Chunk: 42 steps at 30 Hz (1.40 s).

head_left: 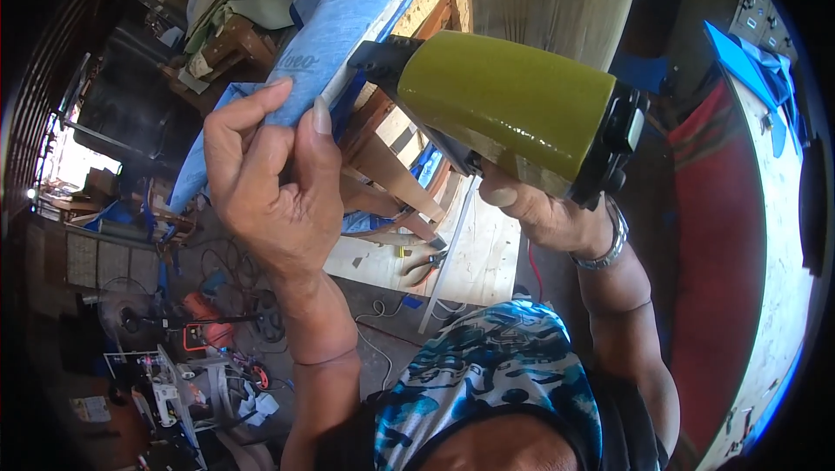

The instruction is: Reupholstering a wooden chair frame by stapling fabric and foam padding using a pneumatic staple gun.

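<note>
Up in front of your face, your left hand (270, 184) pinched the edge of a blue padded sheet (339, 27) between thumb and fingers. Just beside it, your right hand (539, 210) gripped an olive-green power tool (504, 101), its black nose touching the sheet's edge above a wooden frame (391, 149).

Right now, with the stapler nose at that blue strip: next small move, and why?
Probably ease the olive-green staple gun down so its black nose sits flat on the blue padded strip. The right hand holds the tool from beneath, with its tip at the strip's edge beside the wooden frame. The left hand already pinches the strip beside the nose, thumb close by, so keep it clear.
</note>
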Each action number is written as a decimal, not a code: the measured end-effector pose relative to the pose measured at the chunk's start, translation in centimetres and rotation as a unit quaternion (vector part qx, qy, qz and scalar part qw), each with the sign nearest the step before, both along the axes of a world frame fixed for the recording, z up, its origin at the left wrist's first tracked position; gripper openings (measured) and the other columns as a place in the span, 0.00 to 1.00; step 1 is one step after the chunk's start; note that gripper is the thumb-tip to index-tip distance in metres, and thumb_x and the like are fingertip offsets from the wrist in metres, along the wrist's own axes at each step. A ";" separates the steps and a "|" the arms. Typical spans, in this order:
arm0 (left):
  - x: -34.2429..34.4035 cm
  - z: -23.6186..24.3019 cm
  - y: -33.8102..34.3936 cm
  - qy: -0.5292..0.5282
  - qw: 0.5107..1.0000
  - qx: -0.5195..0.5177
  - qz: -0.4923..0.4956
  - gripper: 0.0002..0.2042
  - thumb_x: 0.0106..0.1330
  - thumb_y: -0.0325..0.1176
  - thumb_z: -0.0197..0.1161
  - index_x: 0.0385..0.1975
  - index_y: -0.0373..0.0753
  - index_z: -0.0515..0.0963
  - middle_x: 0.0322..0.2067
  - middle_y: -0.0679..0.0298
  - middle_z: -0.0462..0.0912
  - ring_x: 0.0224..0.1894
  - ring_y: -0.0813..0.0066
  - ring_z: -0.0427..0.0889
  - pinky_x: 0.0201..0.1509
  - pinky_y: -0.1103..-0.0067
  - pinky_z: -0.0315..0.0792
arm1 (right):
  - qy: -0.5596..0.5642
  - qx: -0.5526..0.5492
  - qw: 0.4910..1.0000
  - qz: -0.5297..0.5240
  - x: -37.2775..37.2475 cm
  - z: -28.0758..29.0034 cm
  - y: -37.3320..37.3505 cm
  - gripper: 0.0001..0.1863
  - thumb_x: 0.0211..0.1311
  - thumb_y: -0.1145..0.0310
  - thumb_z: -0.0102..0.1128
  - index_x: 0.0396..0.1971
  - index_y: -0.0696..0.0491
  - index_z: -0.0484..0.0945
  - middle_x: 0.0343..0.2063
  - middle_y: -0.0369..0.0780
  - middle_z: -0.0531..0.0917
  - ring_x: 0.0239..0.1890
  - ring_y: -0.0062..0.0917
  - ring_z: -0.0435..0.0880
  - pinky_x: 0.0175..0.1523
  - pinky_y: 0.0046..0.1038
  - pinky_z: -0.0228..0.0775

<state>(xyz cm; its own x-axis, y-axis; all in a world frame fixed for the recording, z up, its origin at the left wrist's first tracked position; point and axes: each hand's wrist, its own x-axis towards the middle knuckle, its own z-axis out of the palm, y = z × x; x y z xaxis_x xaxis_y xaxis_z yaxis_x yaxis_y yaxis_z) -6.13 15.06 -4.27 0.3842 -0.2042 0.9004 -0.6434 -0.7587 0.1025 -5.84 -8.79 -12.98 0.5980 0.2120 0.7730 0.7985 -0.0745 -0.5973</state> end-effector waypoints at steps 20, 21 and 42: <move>-1.8 0.5 0.8 0.049 0.999 0.008 0.005 0.08 0.65 0.24 0.64 0.25 0.28 0.78 0.51 0.54 0.82 0.38 0.70 0.78 0.38 0.76 0.71 | 0.027 0.049 0.998 0.033 -2.5 0.6 1.0 0.30 0.60 0.50 0.73 0.50 0.60 0.78 0.36 0.43 0.84 0.37 0.24 0.84 0.40 0.26 0.77; -1.7 0.6 1.0 0.005 1.000 0.016 0.001 0.10 0.62 0.22 0.65 0.20 0.29 0.75 0.49 0.56 0.84 0.25 0.77 0.74 0.24 0.80 0.66 | 0.020 0.046 0.998 0.023 -2.5 0.9 1.4 0.30 0.60 0.50 0.73 0.50 0.60 0.78 0.36 0.43 0.84 0.37 0.24 0.84 0.40 0.26 0.77; -1.2 -0.2 0.9 0.041 0.999 -0.003 -0.015 0.09 0.70 0.25 0.62 0.43 0.28 0.85 0.50 0.54 0.83 0.51 0.66 0.83 0.54 0.74 0.76 | -0.006 -0.030 0.999 -0.017 -3.4 1.7 1.7 0.18 0.68 0.56 0.66 0.45 0.56 0.81 0.33 0.36 0.85 0.35 0.24 0.84 0.41 0.28 0.77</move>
